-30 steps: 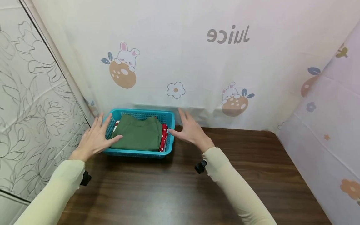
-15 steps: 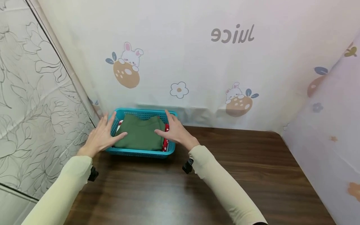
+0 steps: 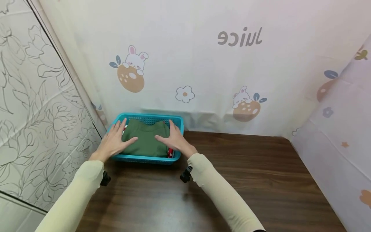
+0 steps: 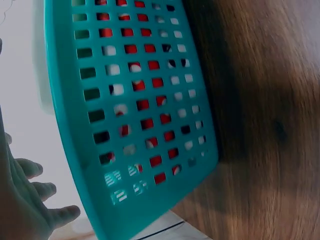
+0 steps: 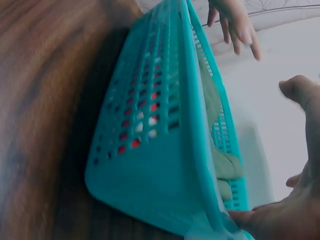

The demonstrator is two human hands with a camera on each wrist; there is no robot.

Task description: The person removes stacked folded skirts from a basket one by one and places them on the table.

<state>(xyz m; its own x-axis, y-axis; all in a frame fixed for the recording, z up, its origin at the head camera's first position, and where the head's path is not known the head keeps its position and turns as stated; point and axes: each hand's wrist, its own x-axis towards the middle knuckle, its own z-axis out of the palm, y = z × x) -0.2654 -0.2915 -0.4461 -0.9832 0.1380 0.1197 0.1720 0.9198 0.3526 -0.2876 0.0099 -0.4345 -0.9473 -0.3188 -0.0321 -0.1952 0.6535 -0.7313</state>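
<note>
At far left on my head view I have one white sheet with line-drawn flowers (image 3: pixel 43 112) along the table's left edge. Next comes my left hand (image 3: pixel 111 143), one of two, with one pale sleeve (image 3: pixel 75 193) and one black wrist camera (image 3: pixel 105 178) behind it. Its fingers are spread above the left end of a blue basket (image 3: pixel 145 159), thumb pointing right.

I count one basket, standing at the back left corner of the dark wooden table (image 3: pixel 261 167), near the back edge. It lies beneath and between my two hands. Inside, one folded green cloth (image 3: pixel 147 140) lies on top, between my thumbs; red cloth with white dots (image 3: pixel 170 152) shows at its right side and through the basket holes. I cannot count the pieces underneath.

My right hand (image 3: pixel 175 140) is over the basket's right end, fingers spread and thumb pointing left. I cannot tell whether either hand touches the rim. Behind it are the second wrist camera (image 3: pixel 185 174) and second sleeve (image 3: pixel 223 190). The back sheet (image 3: pixel 203 64) carries two rabbits and the reversed word "Juice" (image 3: pixel 240 36).
</note>
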